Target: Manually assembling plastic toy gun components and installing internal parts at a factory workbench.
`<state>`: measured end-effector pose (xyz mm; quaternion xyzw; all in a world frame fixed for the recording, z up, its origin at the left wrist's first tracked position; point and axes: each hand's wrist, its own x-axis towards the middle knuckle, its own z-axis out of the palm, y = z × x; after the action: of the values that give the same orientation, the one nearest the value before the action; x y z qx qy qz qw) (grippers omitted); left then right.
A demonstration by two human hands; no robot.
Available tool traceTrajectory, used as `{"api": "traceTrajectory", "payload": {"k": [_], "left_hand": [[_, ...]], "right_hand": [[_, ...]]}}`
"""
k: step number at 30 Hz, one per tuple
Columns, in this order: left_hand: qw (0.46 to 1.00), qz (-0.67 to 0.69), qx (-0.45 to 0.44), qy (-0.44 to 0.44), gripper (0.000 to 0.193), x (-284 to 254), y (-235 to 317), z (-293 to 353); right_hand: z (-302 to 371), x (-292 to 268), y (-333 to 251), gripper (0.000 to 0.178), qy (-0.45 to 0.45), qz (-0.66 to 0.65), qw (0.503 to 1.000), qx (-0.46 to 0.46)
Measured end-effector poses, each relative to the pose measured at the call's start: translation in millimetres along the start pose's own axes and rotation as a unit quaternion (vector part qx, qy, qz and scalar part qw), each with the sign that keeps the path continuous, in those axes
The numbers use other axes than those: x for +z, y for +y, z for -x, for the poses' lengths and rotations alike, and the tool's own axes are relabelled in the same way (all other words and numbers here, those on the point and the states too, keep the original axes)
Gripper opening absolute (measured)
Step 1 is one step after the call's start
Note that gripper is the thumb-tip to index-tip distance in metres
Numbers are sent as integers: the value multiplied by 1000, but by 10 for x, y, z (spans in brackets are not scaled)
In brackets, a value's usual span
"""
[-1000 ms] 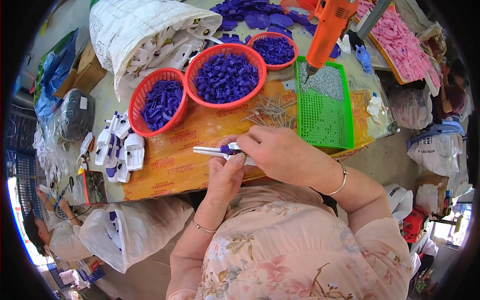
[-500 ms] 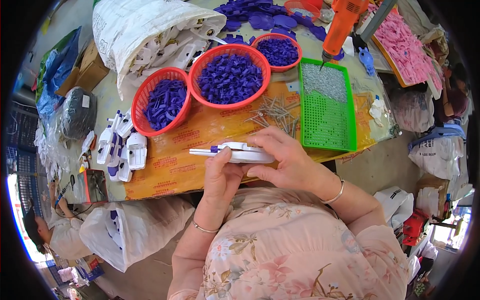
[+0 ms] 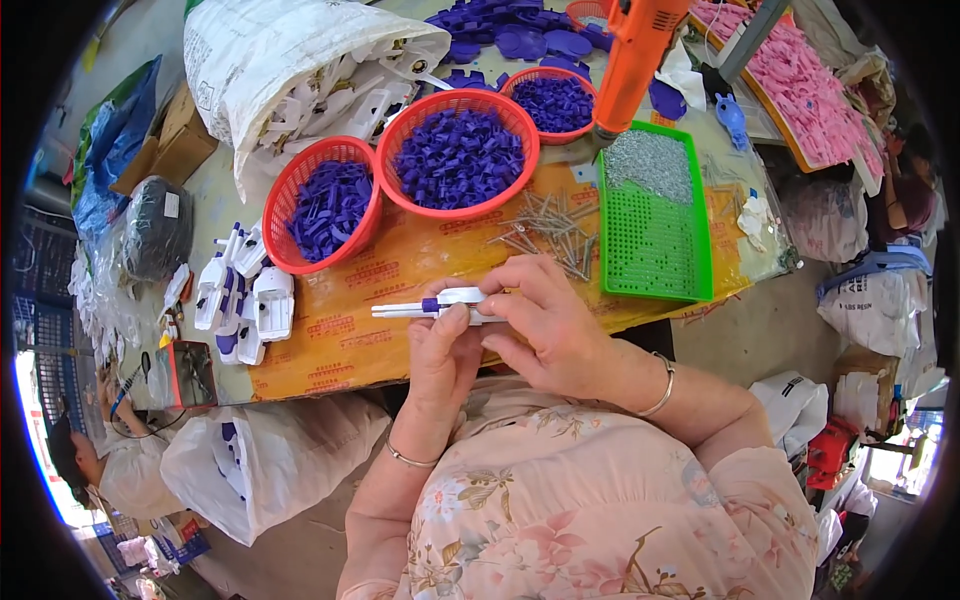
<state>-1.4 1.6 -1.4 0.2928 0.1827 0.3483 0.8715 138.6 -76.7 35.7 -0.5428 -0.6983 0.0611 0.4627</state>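
Observation:
Close to the table's front edge, both my hands grip a white plastic part with two thin prongs (image 3: 395,311) that point left. A small purple piece (image 3: 430,304) sits at the base of the prongs. My left hand (image 3: 440,355) is closed on it from below, thumb beside the purple piece. Fingers and thumb of my right hand (image 3: 555,325) pinch the wider white end and hide much of it. An orange electric screwdriver (image 3: 640,65) hangs beyond my right hand, apart from it, by the far left corner of a green tray (image 3: 706,240) with small silvery screws (image 3: 650,165).
Long metal pins (image 3: 555,228) lie left of the tray. Red baskets (image 3: 385,150) of purple parts stand farther back. White and purple assemblies (image 3: 235,290) sit at the left, below an open white sack (image 3: 250,70). Another person (image 3: 120,460) is at the far left.
The hanging screwdriver has swung left. The white part has turned so both prongs show apart, and my right hand has shifted slightly left along it.

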Motion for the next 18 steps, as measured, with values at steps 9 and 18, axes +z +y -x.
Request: {"api": "traceTrajectory", "payload": {"k": [9, 18], "left_hand": [[999, -28, 37, -14, 37, 5, 27, -14], [999, -13, 39, -34, 39, 19, 15, -8]], "right_hand": [[93, 135, -92, 46, 38, 157, 987, -29], [104, 92, -124, 42, 37, 184, 981, -49]]}}
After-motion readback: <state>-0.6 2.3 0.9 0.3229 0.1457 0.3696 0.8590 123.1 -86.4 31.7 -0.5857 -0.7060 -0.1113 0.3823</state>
